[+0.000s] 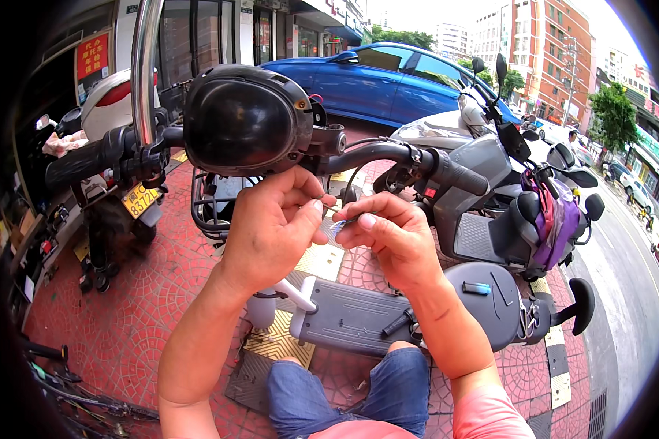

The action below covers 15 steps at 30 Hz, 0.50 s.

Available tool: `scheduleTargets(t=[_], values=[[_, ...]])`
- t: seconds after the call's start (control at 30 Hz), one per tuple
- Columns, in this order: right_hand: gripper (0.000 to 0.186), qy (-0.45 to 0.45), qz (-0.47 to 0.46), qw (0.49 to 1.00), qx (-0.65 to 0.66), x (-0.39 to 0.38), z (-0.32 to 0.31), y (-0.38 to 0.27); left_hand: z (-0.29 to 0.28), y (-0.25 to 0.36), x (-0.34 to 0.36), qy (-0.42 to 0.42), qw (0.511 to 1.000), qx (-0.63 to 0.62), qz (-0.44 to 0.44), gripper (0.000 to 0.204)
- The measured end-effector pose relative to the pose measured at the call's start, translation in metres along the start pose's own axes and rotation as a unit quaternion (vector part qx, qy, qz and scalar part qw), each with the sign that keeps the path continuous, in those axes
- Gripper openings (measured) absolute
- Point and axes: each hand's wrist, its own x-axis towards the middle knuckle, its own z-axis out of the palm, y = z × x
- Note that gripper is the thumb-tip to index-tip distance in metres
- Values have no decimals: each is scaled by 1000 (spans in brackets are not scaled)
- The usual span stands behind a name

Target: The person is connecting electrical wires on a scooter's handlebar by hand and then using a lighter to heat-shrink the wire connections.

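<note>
My left hand (267, 227) is closed in a pinch, with thumb and forefinger on a thin yellowish wire (331, 208). Close by on its right, my right hand (392, 238) pinches a small dark piece that looks like a cable end; the fingers partly hide it. Both hands are raised just below the handlebar (377, 150) of a scooter. Above my left hand sits a rounded glossy black housing (238, 121) mounted on the bar. A thin black cable loops down from the bar behind my fingers.
Below my hands lies the scooter's grey footboard (351, 314), a black cylindrical part (398, 322) on it. The round dark seat (483, 307) carries a small blue object (477, 288) and an angled thin black tool (501, 290). Parked scooters (490, 219) and a blue car (388, 84) stand beyond.
</note>
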Motion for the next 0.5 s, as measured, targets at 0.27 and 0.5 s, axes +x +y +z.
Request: scheduleTargets(t=[0.27,0.5], values=[[22,0,40,999,18,0,-1,-3,1,-1,2,5,1000,11,-1,9],[19,48,40,998,8,3,4,-3,2,0,3,-2,1000,30,-5,8]])
